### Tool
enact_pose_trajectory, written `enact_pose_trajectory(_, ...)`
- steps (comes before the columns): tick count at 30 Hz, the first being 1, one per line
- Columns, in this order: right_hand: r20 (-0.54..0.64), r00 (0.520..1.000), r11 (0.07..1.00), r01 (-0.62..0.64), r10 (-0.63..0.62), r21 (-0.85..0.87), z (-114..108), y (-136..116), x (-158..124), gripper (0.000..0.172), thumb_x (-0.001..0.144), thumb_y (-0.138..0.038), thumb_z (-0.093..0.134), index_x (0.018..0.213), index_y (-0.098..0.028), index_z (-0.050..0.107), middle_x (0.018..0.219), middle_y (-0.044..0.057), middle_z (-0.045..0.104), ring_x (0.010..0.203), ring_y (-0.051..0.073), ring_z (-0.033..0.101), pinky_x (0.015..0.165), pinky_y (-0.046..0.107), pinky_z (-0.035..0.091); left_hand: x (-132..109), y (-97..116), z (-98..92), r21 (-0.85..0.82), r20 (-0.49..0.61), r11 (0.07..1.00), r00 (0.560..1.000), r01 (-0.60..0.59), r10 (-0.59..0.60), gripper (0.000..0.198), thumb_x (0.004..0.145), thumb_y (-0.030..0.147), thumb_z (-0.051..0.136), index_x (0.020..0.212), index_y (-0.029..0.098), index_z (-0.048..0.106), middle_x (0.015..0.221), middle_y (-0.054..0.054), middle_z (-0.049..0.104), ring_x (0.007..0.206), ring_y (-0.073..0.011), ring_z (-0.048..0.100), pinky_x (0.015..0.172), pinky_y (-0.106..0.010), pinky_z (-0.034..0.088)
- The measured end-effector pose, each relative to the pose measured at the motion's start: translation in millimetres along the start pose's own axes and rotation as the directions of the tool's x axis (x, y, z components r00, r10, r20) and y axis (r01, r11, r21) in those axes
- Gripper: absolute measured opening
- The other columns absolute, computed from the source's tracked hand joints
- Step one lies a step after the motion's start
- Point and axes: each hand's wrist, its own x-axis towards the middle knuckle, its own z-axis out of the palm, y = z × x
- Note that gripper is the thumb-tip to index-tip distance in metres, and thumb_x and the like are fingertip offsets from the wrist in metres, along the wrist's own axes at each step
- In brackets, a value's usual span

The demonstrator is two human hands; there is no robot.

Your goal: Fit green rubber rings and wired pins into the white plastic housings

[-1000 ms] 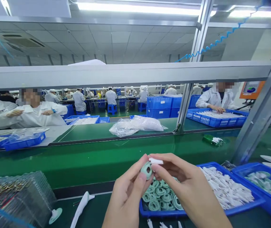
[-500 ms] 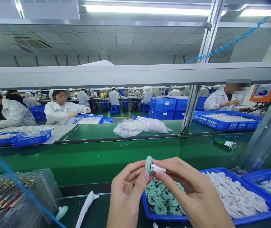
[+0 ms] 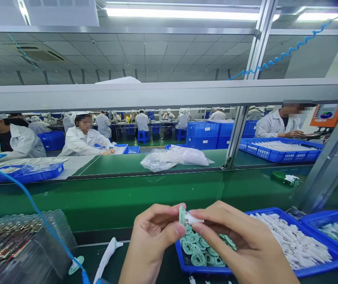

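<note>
A pale green rubber ring (image 3: 182, 215) stands on edge between the two hands, just above the near blue tray, with a white plastic stem (image 3: 194, 219) pressed against its right face. Whether the stem passes through the ring cannot be told.

Both hands are closed in pinches. The left hand (image 3: 154, 240) holds the ring between thumb and fingers, and the right hand (image 3: 240, 240) holds the stem, with both wrists low and angled inward.

Directly below, the near blue tray (image 3: 204, 270) holds a heap of green rings (image 3: 198, 252), too many to count, beside a heap of white plastic parts (image 3: 293, 240). A second blue tray (image 3: 331, 217) of green rings sits just to its right.

On the bench (image 3: 139, 256), left of the hands, lie one white handle (image 3: 106, 256) and one green disc (image 3: 76, 265), with a blue coiled cord (image 3: 27, 197) running to the disc. Further left is one stack of clear plastic trays (image 3: 17, 244).

Across the green conveyor (image 3: 127, 197), two co-workers (image 3: 83, 138) (image 3: 277, 125) in white coats work at blue trays.
</note>
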Motion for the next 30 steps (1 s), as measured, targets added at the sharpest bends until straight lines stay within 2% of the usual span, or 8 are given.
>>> enact_pose_trajectory(4,-0.033,0.998,0.998,0.055,-0.056,-0.019,3,1,-3,0.011,0.091,-0.026,0.073,0.096,-0.033,0.080,0.076,-0.002,0.073,0.063,0.014,0.069,0.058,0.019,0.056,2,1,-7.3,0.027,0.066,0.999,0.998,0.019,-0.021,0.036,0.058,0.031,0.098,0.092,0.027,0.086,0.092,-0.007,0.085,0.087,-0.0194,0.078,0.080,-0.023,0.058)
enact_pose_trajectory(9,-0.059,0.988,0.990,0.140,-0.141,-0.010,9,3,-4,0.012,0.091,-0.020,0.073,0.092,-0.031,0.078,0.073,-0.003,0.071,0.060,0.013,0.064,0.055,0.020,0.053,4,3,-16.9,0.097,0.085,0.994,0.996,-0.040,0.032,0.028,0.058,0.024,0.097,0.084,0.027,0.086,0.086,-0.005,0.085,0.082,-0.0198,0.078,0.076,-0.023,0.061)
enact_pose_trajectory(12,-0.006,0.983,0.983,0.184,-0.184,-0.001,5,3,-3,0.012,0.092,-0.020,0.073,0.094,-0.031,0.077,0.071,-0.004,0.068,0.058,0.012,0.062,0.054,0.020,0.051,2,7,-17.4,0.115,0.096,0.993,0.995,-0.006,-0.005,0.024,0.056,0.020,0.098,0.076,0.028,0.086,0.079,-0.003,0.085,0.076,-0.0204,0.079,0.072,-0.024,0.062)
enact_pose_trajectory(17,0.134,0.970,0.974,0.215,-0.205,-0.069,-6,0,-5,0.008,0.096,-0.021,0.069,0.091,-0.026,0.074,0.074,-0.002,0.068,0.061,0.013,0.063,0.057,0.020,0.052,-7,14,-9.6,0.108,0.018,0.993,0.999,0.040,-0.043,0.028,0.043,0.021,0.101,0.065,0.025,0.085,0.065,-0.001,0.081,0.066,-0.0201,0.077,0.063,-0.023,0.061)
enact_pose_trajectory(20,0.119,0.971,0.970,0.218,-0.206,-0.103,-3,0,-5,0.009,0.097,-0.023,0.068,0.090,-0.027,0.073,0.072,-0.003,0.068,0.060,0.012,0.063,0.057,0.019,0.053,-6,14,-7.7,0.119,0.018,0.991,0.998,0.063,-0.066,0.026,0.045,0.022,0.101,0.066,0.024,0.085,0.069,-0.003,0.082,0.068,-0.0217,0.078,0.066,-0.025,0.062)
enact_pose_trajectory(25,0.007,0.997,0.991,0.075,-0.075,-0.111,3,5,1,0.015,0.093,-0.027,0.070,0.105,-0.032,0.077,0.086,-0.002,0.079,0.072,0.016,0.075,0.064,0.019,0.061,5,11,-8.6,0.168,0.085,0.984,0.994,0.058,-0.073,0.035,0.066,0.032,0.094,0.098,0.025,0.085,0.089,-0.007,0.085,0.091,-0.0250,0.079,0.081,-0.028,0.062)
enact_pose_trajectory(28,-0.095,0.991,0.983,-0.106,0.092,-0.151,-23,13,-6,0.018,0.090,-0.040,0.071,0.103,-0.034,0.081,0.084,-0.001,0.083,0.070,0.020,0.080,0.063,0.020,0.065,9,10,-10.7,0.162,0.055,0.982,0.992,0.100,-0.110,0.039,0.073,0.036,0.089,0.110,0.027,0.081,0.099,-0.007,0.084,0.094,-0.0226,0.078,0.086,-0.029,0.062)
enact_pose_trajectory(30,-0.258,0.955,0.952,-0.207,0.146,-0.227,-52,26,-23,0.025,0.088,-0.052,0.067,0.093,-0.034,0.084,0.070,0.000,0.081,0.058,0.022,0.078,0.055,0.023,0.065,9,10,-13.5,0.204,0.042,0.973,0.992,0.107,-0.118,0.033,0.076,0.038,0.087,0.105,0.024,0.083,0.106,-0.009,0.083,0.101,-0.0236,0.076,0.091,-0.028,0.060)
